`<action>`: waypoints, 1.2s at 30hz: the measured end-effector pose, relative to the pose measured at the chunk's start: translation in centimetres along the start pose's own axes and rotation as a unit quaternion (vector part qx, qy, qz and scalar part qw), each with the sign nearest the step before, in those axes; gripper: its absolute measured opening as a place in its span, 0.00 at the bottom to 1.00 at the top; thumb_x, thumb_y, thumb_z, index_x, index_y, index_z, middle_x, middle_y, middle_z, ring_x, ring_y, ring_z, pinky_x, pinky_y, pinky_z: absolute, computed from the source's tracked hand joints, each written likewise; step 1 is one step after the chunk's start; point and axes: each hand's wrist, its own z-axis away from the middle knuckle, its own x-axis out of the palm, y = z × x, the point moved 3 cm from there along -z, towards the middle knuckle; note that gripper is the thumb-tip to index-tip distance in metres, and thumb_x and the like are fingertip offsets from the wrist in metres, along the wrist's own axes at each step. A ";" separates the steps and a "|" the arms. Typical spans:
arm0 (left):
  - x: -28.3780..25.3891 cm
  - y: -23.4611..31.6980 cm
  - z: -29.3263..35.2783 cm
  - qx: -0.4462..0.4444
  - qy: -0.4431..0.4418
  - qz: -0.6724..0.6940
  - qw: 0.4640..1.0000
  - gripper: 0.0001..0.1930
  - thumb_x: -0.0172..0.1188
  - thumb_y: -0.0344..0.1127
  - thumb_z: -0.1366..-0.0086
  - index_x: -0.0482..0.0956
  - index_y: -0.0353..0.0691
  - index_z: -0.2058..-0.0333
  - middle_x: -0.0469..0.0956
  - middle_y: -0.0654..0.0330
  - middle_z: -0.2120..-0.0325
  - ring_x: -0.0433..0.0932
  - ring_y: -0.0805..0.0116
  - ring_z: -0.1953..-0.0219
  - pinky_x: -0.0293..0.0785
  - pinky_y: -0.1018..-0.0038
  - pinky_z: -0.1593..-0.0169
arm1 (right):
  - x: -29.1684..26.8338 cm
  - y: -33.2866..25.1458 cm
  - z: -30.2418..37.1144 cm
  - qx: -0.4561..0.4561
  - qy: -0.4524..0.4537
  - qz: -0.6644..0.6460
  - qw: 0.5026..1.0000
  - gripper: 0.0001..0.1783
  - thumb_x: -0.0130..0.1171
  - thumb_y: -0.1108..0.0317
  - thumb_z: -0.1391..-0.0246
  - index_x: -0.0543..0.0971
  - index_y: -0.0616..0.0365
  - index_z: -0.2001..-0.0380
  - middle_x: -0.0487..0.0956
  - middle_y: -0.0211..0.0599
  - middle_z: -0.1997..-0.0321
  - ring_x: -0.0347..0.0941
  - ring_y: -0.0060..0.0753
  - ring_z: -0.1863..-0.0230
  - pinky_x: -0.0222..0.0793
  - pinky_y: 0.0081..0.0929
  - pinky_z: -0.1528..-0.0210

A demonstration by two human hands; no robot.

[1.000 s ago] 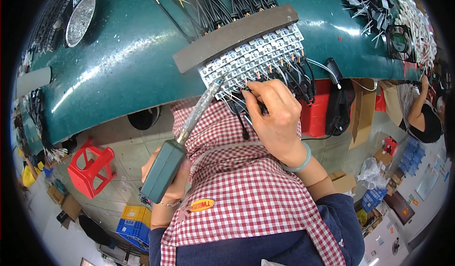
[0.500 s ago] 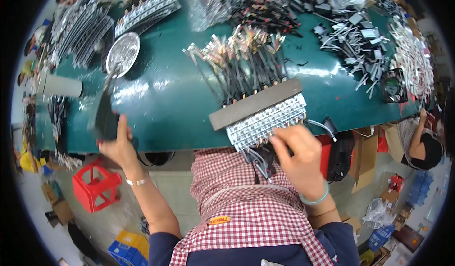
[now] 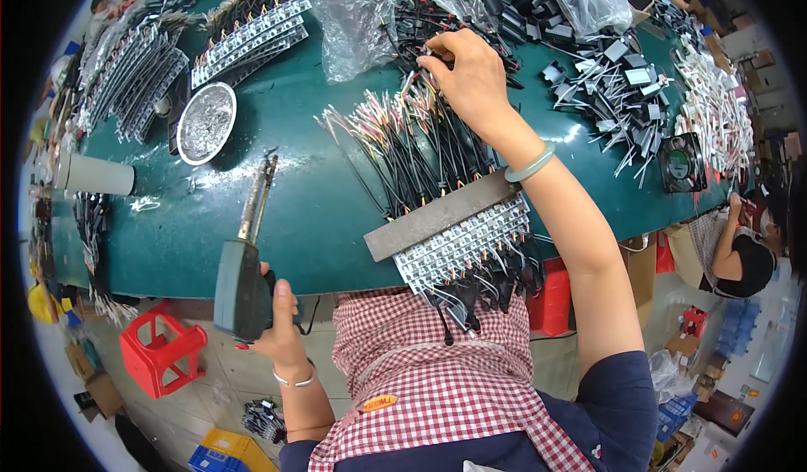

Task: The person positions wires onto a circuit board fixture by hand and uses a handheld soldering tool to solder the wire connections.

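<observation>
My left hand (image 3: 282,329) is closed around the handle of a dark green soldering gun (image 3: 238,287), its metal tip pointing up and away over the table. My right hand (image 3: 469,75) reaches across the table, thumb and forefinger pinched at the front of a heap of black and red cables (image 3: 418,20); what lies between the fingertips is too small to tell. Under my right forearm is a row of white circuit boards (image 3: 458,249) with a grey bar (image 3: 437,218) across them. Black leads with bare coloured ends (image 3: 403,148) fan out beyond the bar, and more cables hang over the near edge.
A round metal bowl (image 3: 206,125) with silvery contents stands left of centre. Stacked board strips (image 3: 252,39) lie behind it, a white cylinder (image 3: 99,174) to its left. Small black boxes with white leads (image 3: 630,94) and a small fan (image 3: 683,163) occupy the right. A red stool (image 3: 164,350) stands below.
My right hand has left the boards' near edge and reached forward to the cable heap. My left hand has drawn the soldering gun away from the bowl, toward me and rightward.
</observation>
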 end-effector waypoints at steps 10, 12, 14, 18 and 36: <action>0.7 0.5 1.2 -0.004 -0.010 0.034 0.999 0.22 0.59 0.17 0.40 0.70 0.25 0.46 0.79 0.46 0.55 0.69 0.77 0.80 0.66 0.80 0.77 | -4.7 -4.1 -1.1 0.006 0.046 -0.253 0.966 0.09 0.64 0.72 0.47 0.83 0.62 0.62 0.84 0.42 0.65 0.81 0.35 0.66 0.74 0.27 0.60; 0.9 1.1 1.3 0.009 -0.020 0.036 0.999 0.23 0.59 0.17 0.40 0.69 0.26 0.46 0.78 0.46 0.55 0.69 0.76 0.79 0.66 0.80 0.77 | -6.5 -6.4 -0.8 -0.010 0.002 -0.303 0.953 0.09 0.59 0.76 0.41 0.81 0.64 0.58 0.84 0.32 0.62 0.80 0.22 0.60 0.74 0.19 0.53; 1.3 1.9 1.4 0.023 -0.030 0.038 0.999 0.24 0.59 0.17 0.41 0.68 0.26 0.45 0.78 0.46 0.55 0.69 0.76 0.79 0.66 0.80 0.77 | -7.6 -7.8 0.2 -0.033 -0.002 -0.301 0.953 0.09 0.60 0.77 0.41 0.81 0.64 0.57 0.84 0.33 0.63 0.79 0.23 0.61 0.74 0.20 0.54; 2.8 3.6 1.7 0.004 -0.048 0.134 0.990 0.21 0.59 0.17 0.39 0.71 0.29 0.47 0.78 0.52 0.56 0.73 0.75 0.77 0.70 0.78 0.75 | -7.9 -8.4 1.9 -0.193 0.090 -0.136 0.968 0.10 0.65 0.78 0.50 0.80 0.60 0.62 0.78 0.39 0.70 0.76 0.42 0.71 0.72 0.31 0.68; 5.6 4.7 3.8 -0.096 -0.226 0.238 0.940 0.25 0.70 0.21 0.44 0.74 0.29 0.47 0.80 0.53 0.56 0.82 0.68 0.61 0.83 0.72 0.58 | -10.5 -15.4 15.5 -0.131 -0.062 -0.274 0.951 0.19 0.70 0.86 0.67 0.80 0.64 0.67 0.79 0.40 0.71 0.77 0.39 0.71 0.72 0.30 0.70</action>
